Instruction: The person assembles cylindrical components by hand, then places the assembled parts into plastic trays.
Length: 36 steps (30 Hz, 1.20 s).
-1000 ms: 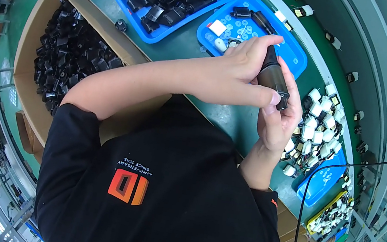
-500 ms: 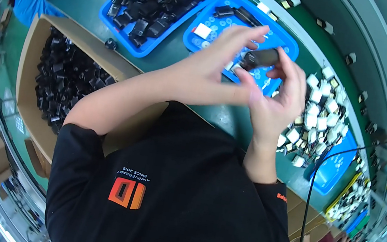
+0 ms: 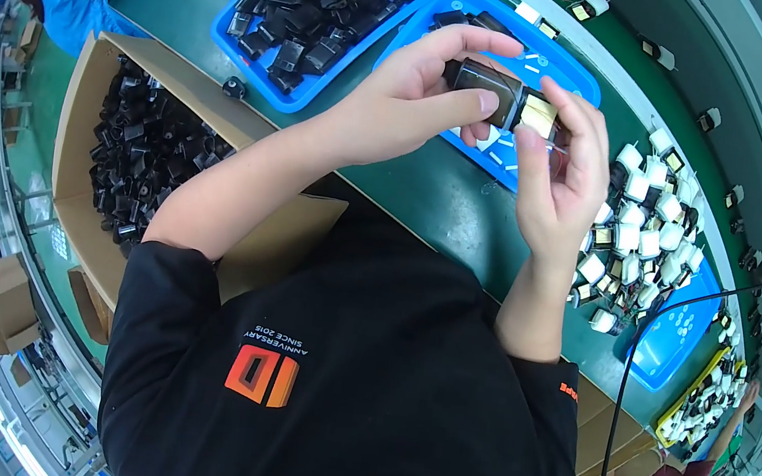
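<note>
My left hand (image 3: 412, 103) grips a dark block-shaped part (image 3: 485, 85) with a yellow taped band, holding it up over the green bench (image 3: 408, 193). My right hand (image 3: 562, 167) meets it from the right, with its fingertips on the yellow end of the part. Both hands hover just in front of a blue tray (image 3: 567, 68) that holds a few small parts. My forearms rise from my black shirt at the bottom of the picture.
A second blue tray (image 3: 309, 97) full of black parts sits at the far left. An open cardboard box (image 3: 81, 151) of black parts stands on my left. White-capped parts (image 3: 643, 220) pile up on my right beside another blue tray (image 3: 673, 344). Other people work at the upper left and lower right.
Both hands have lifted the part up and toward me and turned it, so its yellow band now shows. My right fingers have shifted onto its end.
</note>
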{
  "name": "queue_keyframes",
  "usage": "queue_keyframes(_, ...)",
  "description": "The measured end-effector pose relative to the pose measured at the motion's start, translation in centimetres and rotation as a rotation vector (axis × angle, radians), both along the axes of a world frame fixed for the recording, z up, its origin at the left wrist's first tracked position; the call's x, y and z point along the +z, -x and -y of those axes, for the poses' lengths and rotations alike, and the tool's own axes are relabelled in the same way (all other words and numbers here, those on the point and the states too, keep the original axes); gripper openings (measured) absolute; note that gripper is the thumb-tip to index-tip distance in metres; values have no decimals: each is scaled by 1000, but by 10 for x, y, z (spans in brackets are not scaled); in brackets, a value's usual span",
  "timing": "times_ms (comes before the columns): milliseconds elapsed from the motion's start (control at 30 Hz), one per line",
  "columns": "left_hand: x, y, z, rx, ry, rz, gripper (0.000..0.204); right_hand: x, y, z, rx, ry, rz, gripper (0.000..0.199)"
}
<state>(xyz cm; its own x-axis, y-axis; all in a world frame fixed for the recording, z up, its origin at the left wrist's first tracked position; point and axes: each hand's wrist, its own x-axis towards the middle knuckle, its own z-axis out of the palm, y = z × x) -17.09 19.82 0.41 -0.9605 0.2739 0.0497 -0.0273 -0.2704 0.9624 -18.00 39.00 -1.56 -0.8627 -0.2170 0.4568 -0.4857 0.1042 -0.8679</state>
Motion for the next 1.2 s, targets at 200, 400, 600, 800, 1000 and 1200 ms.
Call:
queue_keyframes(200, -1, -1, 2, -62, 0, 92, 36, -3, 4, 2, 56, 19, -33, 36)
queue_keyframes(400, -6, -2, 0, -35, -55, 152, 31, -4, 4, 5, -5, -158, -170, 36)
queue_keyframes(600, -6, -3, 1, -36, 90, 82, 32, -21, 2, 9, -30, -102, -196, 35)
queue_keyframes(800, 0, -1, -4, 217, 162, -317, 54, -31, 8, 10, -326, 57, -443, 62)
queue_keyframes(1000, -7, 1, 4, 227, 618, -780, 78, -25, -5, 31, 46, 448, 202, 78)
queue_keyframes(1200, -12, 0, 10, 133, 598, -619, 98, -25, -9, 18, 402, 765, 411, 76)
